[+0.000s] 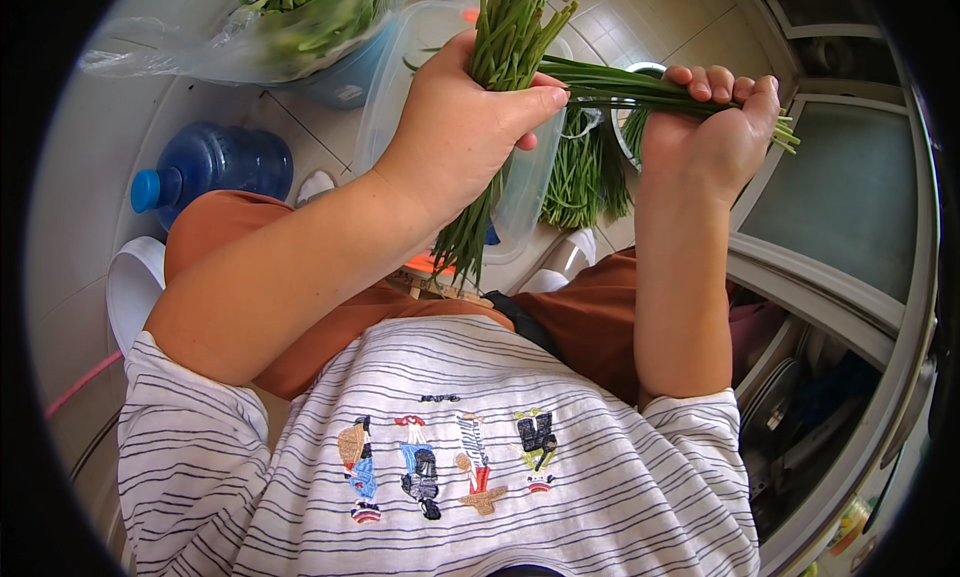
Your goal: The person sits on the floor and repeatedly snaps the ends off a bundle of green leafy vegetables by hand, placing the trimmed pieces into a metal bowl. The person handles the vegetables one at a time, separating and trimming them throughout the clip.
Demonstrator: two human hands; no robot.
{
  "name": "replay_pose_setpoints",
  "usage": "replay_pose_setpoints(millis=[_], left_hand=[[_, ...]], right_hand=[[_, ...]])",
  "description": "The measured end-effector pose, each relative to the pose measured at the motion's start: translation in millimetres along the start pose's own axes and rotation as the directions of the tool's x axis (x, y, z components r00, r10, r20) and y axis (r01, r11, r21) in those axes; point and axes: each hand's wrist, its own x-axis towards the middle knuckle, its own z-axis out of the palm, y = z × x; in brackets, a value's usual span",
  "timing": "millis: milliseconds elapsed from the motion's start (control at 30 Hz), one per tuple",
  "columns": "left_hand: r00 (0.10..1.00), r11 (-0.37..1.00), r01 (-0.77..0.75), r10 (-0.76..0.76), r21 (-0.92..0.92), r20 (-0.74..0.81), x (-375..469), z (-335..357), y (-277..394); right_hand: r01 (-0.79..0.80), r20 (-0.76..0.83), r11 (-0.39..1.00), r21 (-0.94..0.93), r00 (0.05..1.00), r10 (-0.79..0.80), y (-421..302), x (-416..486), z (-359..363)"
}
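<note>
My left hand grips an upright bundle of green chives, cut ends at the top and leaf tips hanging down over my lap. My right hand holds a thinner bunch of chives lying sideways; its pale ends stick out past the fingers on the right, and its leaves reach to the left hand. Below the hands stands a clear plastic container. Beside it, more chives lie on the floor in a tied bunch.
A blue water jug lies on its side at the left. Behind it, a blue tub holds leafy greens in a clear plastic bag. A white-rimmed basin holds chives. A cabinet with a glass panel stands at the right.
</note>
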Motion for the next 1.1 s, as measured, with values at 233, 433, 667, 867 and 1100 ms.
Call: replay_pose_setpoints(millis=[233, 433, 667, 867, 1100], left_hand=[[0.991, 0.980, 0.113, -0.124, -0.163, -0.056, -4.4, 0.0, -3.6], [0.971, 0.984, -0.050, 0.007, -0.173, -0.240, 1.3, -23.9, 13.8], [0.979, 0.999, 0.004, 0.007, 0.052, -0.206, 11.4, -71.8, 21.2], [0.998, 0.990, 0.069, -0.070, 0.119, 0.005, -9.5, -72.4, 19.0], [0.986, 0.985, -0.020, -0.008, 0.172, 0.165, -15.5, -60.2, 34.4]], right_hand=[[-0.066, 0.049, 0.997, 0.043, 0.997, 0.064, -2.1, 2.3, -5.5], [-0.353, 0.385, 0.865, 0.357, 0.899, 0.208, -49.6, 56.2, -28.3], [-0.513, 0.645, 0.738, 0.438, 0.751, 0.139, -87.6, 76.5, -54.9], [-0.587, 0.730, 0.679, 0.441, 0.674, 0.108, -87.9, 64.6, -47.7], [-0.610, 0.755, 0.655, 0.447, 0.650, 0.090, -87.3, 60.2, -42.1]])
